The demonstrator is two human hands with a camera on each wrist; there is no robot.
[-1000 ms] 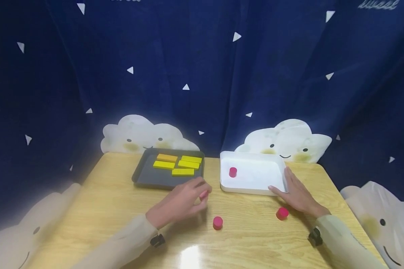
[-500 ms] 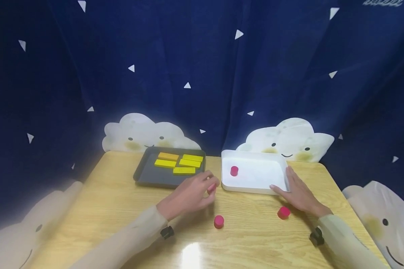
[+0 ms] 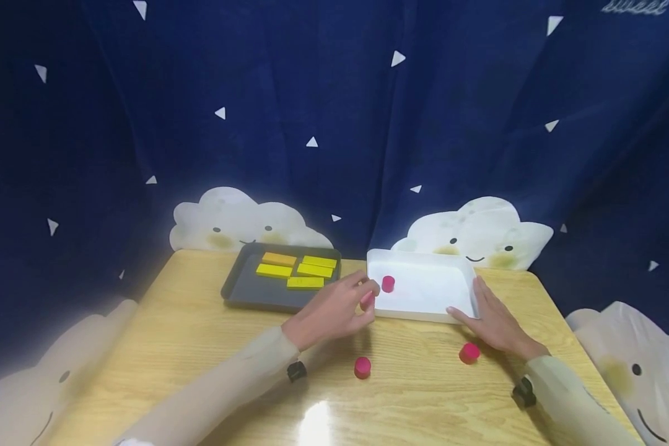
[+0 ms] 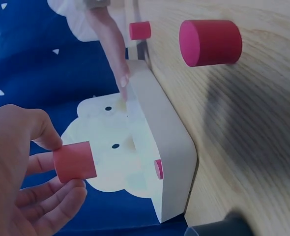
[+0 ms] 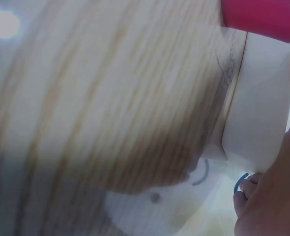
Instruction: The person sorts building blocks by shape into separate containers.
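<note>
My left hand [image 3: 337,310] pinches a red cylinder block [image 4: 75,162] between thumb and fingers, held up at the near left corner of the white tray [image 3: 424,314]. Inside that tray, toward its left side, stands another red cylinder [image 3: 388,284]. My right hand [image 3: 496,319] rests against the tray's right end, fingers stretched along the outside and thumb at the front rim. On the wooden table two more red cylinders stand upright: one [image 3: 362,368] in front of my left hand, the other [image 3: 469,354] just short of my right hand.
A dark grey tray [image 3: 235,286] lies left of the white one, holding several yellow blocks [image 3: 305,283] and an orange block [image 3: 279,259]. Behind the wooden table [image 3: 201,359] hangs a navy curtain [image 3: 267,124] with white triangles and cloud shapes.
My left hand has moved right and slightly away from me, carrying its red cylinder from before the grey tray to the white tray's left corner. The right hand stays at the tray's end.
</note>
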